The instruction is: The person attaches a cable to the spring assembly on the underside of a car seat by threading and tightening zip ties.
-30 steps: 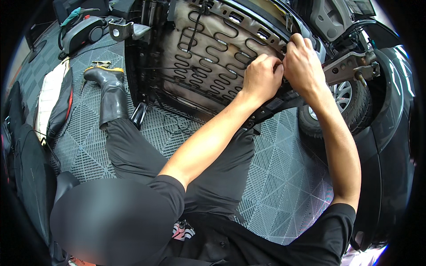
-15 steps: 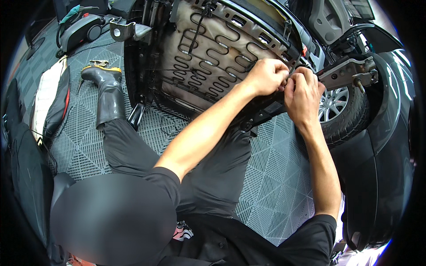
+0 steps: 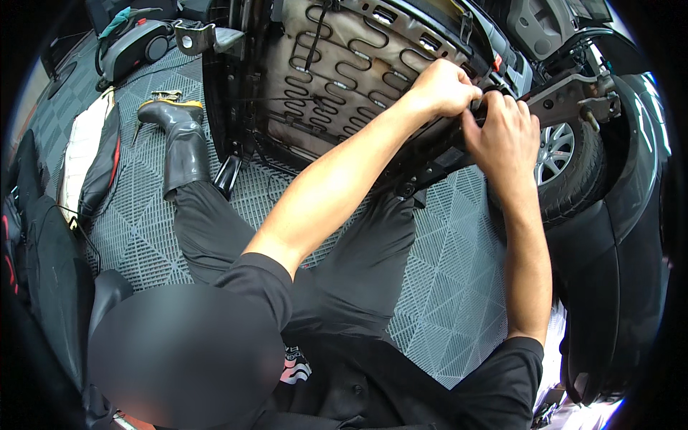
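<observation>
An upturned car seat [image 3: 344,64] shows a stained pale backing and black looped wire springs inside a dark metal frame. My left hand [image 3: 446,89] is closed at the right side of that frame [image 3: 459,147], fingertips curled inward beside a small red part [image 3: 497,63]. My right hand [image 3: 505,132] is just right of it and lower, fingers bent over the same frame edge, thumb near the left hand's fingertips. What the fingers of either hand hold is hidden.
My booted leg [image 3: 183,143] stretches on the grated floor tiles. A white-and-black padded cover [image 3: 86,154] and a grey wheeled machine [image 3: 129,54] lie left. A metal bracket [image 3: 193,39] juts at upper left. A dark car body [image 3: 638,272] and wheel [image 3: 573,186] stand right.
Over the last second my left hand has moved up and rightward along the frame. My right hand has dropped from the upper edge to lower right, then shifted slightly up again.
</observation>
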